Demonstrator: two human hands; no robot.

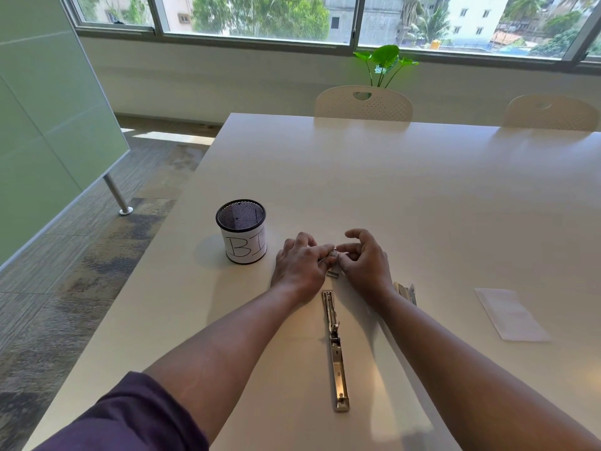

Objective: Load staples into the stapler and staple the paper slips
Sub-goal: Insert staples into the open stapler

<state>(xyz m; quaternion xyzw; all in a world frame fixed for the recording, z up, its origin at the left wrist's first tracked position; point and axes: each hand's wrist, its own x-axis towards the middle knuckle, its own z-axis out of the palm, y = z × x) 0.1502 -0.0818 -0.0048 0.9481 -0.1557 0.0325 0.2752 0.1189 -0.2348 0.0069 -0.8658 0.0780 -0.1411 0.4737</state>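
Head view: we see both hands meeting above the white table [422,196], just past the far end of the stapler [335,349]. The stapler lies flat, swung fully open in one long metal line between the two forearms. Left hand [300,265] and right hand [366,262] have fingertips together, pinching a small greyish item between them; we cannot tell what it is. A short strip of staples [333,274] lies on the table directly below the fingertips. A small box [406,291] sits just right of the right wrist, partly hidden. The paper slips [510,315] lie well off to the right. A mesh cup [242,231] labelled "BI" stands left of the left hand.
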